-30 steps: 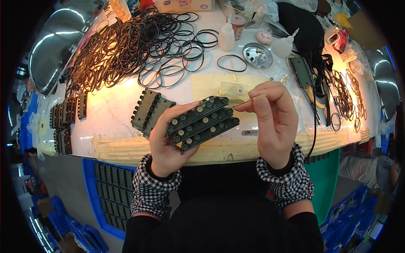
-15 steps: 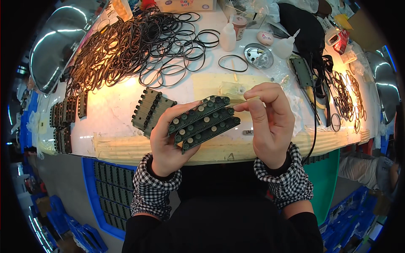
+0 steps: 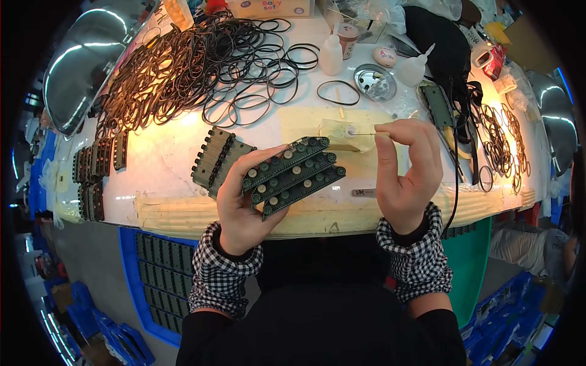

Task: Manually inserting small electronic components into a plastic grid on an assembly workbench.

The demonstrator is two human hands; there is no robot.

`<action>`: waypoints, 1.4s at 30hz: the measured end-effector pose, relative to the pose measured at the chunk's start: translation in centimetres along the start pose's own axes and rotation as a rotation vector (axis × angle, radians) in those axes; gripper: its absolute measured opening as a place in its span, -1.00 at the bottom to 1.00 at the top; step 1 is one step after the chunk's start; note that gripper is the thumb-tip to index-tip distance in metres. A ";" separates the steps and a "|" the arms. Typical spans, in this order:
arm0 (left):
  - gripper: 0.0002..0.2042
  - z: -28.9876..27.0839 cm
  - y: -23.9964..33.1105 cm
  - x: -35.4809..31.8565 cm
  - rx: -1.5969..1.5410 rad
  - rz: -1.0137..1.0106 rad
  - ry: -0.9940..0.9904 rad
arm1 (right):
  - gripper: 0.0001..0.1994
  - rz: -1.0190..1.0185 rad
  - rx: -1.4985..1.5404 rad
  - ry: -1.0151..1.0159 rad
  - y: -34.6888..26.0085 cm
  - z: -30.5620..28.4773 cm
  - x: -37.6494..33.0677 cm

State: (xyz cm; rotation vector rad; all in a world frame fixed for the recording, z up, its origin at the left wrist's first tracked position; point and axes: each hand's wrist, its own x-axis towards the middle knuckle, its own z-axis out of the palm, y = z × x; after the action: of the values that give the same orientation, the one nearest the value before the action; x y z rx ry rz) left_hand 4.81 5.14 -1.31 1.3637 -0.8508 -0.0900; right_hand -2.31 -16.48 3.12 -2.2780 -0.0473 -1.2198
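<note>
My left hand (image 3: 238,198) grips a fanned stack of three dark green toy tank track units (image 3: 293,171), with rows of small round wheels facing up; several wheels are pale tan. To its right, my right hand (image 3: 412,168) pinches a thin pale stick (image 3: 365,133) between thumb and forefinger. The stick's far end is at a small whitish blob (image 3: 350,130) on a taped yellowish pad (image 3: 332,127). Whether the tip touches the blob I cannot tell. More green track units (image 3: 215,160) lie side by side on the table, left of my left hand.
A large heap of black rubber loops (image 3: 183,73) covers the back left. Brownish track pieces (image 3: 94,161) sit at far left. White squeeze bottles (image 3: 330,56) and a round clear dish (image 3: 374,82) stand behind the pad. Below the table edge are a blue tray (image 3: 131,262) and a green bin (image 3: 479,262).
My right hand has moved away from the track units, rightward, and the stick's end has gone from beside them to the whitish blob. My left hand has barely shifted.
</note>
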 end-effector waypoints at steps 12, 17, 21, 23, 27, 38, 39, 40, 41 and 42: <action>-0.44 0.2 0.2 0.0 -0.020 -0.033 0.026 | -0.89 0.454 0.747 -0.166 -2.2 0.1 -1.9; -0.44 0.2 0.1 0.0 -0.010 -0.018 0.021 | -0.90 0.432 0.731 -0.161 -2.1 0.3 -2.0; -0.44 0.2 0.1 0.0 -0.014 -0.017 0.016 | -0.90 0.424 0.727 -0.163 -2.1 0.3 -2.0; -0.44 0.2 0.0 0.0 -0.010 -0.011 0.019 | -0.90 0.426 0.728 -0.159 -2.0 0.4 -2.1; -0.44 0.3 0.1 -0.1 -0.028 -0.027 0.035 | -0.93 0.482 0.691 -0.072 -2.0 0.0 -1.6; -0.43 0.2 0.1 0.0 -0.020 -0.011 0.004 | -0.92 0.027 -0.014 -0.054 -0.2 0.0 -0.2; -0.43 0.2 0.1 0.0 -0.027 -0.011 0.001 | -0.92 0.040 0.071 -0.001 -0.7 -0.1 -0.1; -0.43 0.1 0.2 0.0 0.011 0.008 -0.017 | -0.92 0.093 0.205 -0.021 -1.1 0.1 -0.1; -0.43 0.0 0.3 0.2 0.045 0.030 -0.040 | -0.92 0.146 0.333 -0.038 -1.6 0.3 0.0; -0.43 -0.1 0.4 0.3 0.081 0.052 -0.061 | -0.92 0.198 0.463 -0.056 -2.0 0.6 0.1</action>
State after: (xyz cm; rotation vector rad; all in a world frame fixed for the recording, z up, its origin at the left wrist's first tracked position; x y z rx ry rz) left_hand 4.91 5.13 -0.78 1.4189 -0.9496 -0.0578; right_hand -2.33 -14.53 3.81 -1.8626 -0.1100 -0.9295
